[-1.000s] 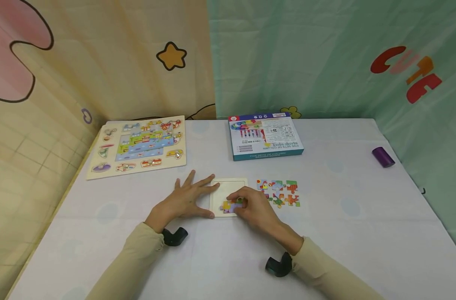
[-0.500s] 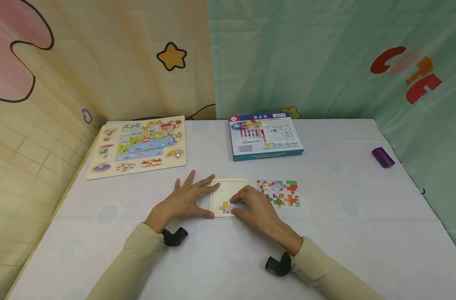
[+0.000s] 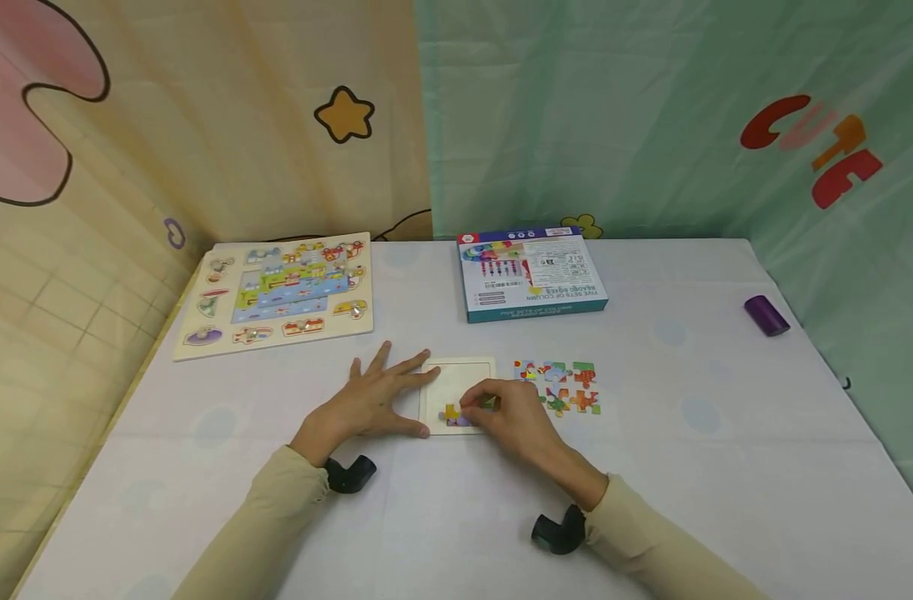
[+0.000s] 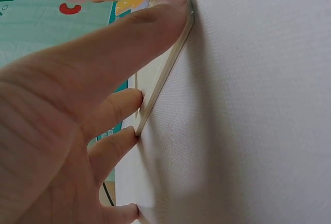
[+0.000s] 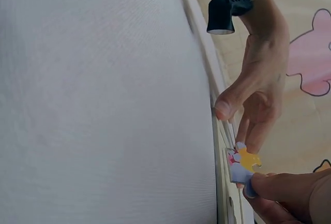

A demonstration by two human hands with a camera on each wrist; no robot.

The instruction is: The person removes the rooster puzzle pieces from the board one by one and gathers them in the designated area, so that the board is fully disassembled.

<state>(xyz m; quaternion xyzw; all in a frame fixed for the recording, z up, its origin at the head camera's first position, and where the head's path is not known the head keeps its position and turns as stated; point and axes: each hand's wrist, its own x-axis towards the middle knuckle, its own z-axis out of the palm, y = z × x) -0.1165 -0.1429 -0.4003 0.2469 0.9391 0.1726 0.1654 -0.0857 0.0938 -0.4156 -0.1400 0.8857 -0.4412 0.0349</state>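
A small pale puzzle tray [image 3: 443, 380] lies on the table between both hands. My left hand [image 3: 369, 403] is spread, its thumb and some fingertips resting on the tray's left border. Over the tray's lower part, my right hand [image 3: 518, 423] pinches a yellow-and-purple jigsaw piece [image 3: 452, 413] between thumb and finger. In the right wrist view this jigsaw piece [image 5: 243, 166] looks tilted up. The right hand partly hides the tray's lower right, where a bit of green shows. Several loose jigsaw pieces [image 3: 557, 387] lie in two rows right of the tray.
At the back left lies a wooden picture-puzzle board [image 3: 272, 292] with flat sheets on it. A boxed set [image 3: 533, 273] stands at the back middle. A purple cylinder [image 3: 767, 316] lies far right. Curtains hang behind the table [image 3: 689, 483].
The fingers of my right hand have shifted slightly, and the yellow-and-purple piece, flat in the tray before, now appears tilted in their pinch. My left hand stays in place.
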